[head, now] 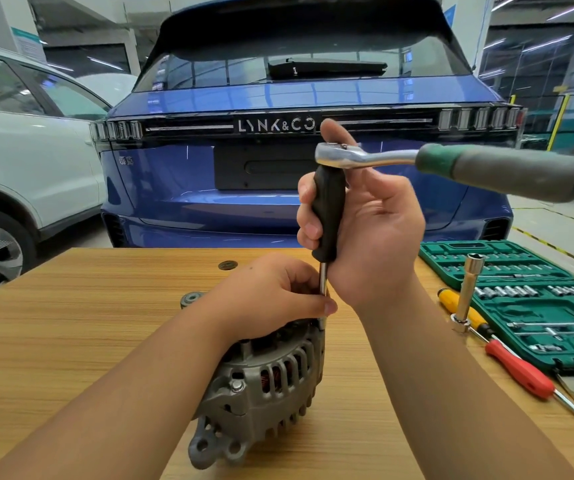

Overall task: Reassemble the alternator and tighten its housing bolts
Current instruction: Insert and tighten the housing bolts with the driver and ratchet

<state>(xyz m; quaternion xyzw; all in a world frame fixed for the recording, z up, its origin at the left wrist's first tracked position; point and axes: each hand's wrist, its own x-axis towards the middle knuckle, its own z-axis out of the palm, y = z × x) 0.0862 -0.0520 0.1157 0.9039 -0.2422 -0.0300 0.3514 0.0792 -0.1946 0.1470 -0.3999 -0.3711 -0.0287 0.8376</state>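
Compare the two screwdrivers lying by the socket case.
The yellow-handled screwdriver lies farther back, partly hidden behind an upright socket extension; the red-handled screwdriver lies nearer, in full view, with its long bare shaft running toward the table's right edge. Both rest on the table, angled alike.

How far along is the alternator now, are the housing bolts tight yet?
Done: the alternator housing looks closed up on the table. In hand: the right hand grips the black driver handle under the ratchet; the left hand steadies its shaft. Left: bolt tightness cannot be judged.
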